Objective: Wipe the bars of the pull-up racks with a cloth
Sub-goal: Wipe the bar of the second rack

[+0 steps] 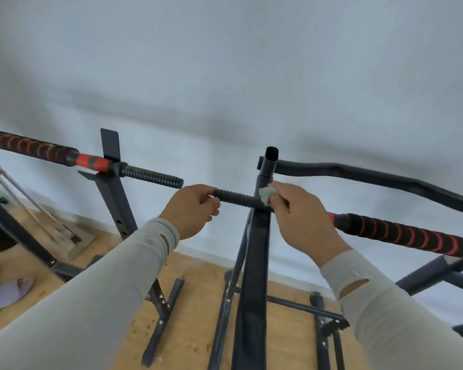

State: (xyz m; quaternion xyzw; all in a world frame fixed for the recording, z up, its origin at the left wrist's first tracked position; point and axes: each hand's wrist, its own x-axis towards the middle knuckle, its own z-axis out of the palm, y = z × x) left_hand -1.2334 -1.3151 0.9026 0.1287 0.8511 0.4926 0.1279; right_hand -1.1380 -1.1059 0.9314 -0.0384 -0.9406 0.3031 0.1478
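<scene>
Looking down from the head camera, a short ribbed bar (237,198) is seen jutting left from a black upright (254,263) at mid-frame. Its free end is gripped by the left hand (191,210), fingers curled round it. A small green cloth (267,194) is pinched in the fingertips of the right hand (301,220) and pressed where the bar meets the upright. To the right, a red-and-black wrapped bar (406,235) runs out behind that hand, with a bent black bar (358,173) above it. A second rack (112,182) with its own ribbed stub (153,177) stands to the left, well apart.

The cloth is judged light and soft, so it is best bunched and wrapped round the bar. The steel is judged stiff and heavy; the ribs should give grip, but may snag the fabric. Steadying is best done at the free end, as it is held now.
</scene>
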